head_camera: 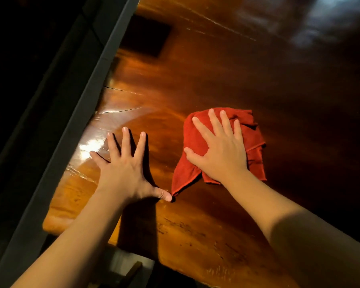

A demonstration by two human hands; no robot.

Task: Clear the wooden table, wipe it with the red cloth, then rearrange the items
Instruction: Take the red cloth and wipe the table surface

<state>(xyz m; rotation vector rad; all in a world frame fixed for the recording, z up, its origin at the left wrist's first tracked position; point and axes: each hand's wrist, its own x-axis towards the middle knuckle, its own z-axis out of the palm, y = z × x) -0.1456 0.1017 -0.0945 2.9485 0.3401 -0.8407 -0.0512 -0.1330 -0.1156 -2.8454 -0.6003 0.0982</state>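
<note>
A glossy wooden table fills most of the view. A crumpled red cloth lies on it right of centre. My right hand presses flat on the cloth with the fingers spread. My left hand rests flat on the bare wood to the left, fingers splayed, its thumb tip touching the cloth's lower corner. Nothing else lies on the visible tabletop.
A grey ledge or frame runs diagonally along the table's left edge, with darkness beyond it. The table's near edge crosses the bottom of the view. A dark square reflection shows on the wood at the far left.
</note>
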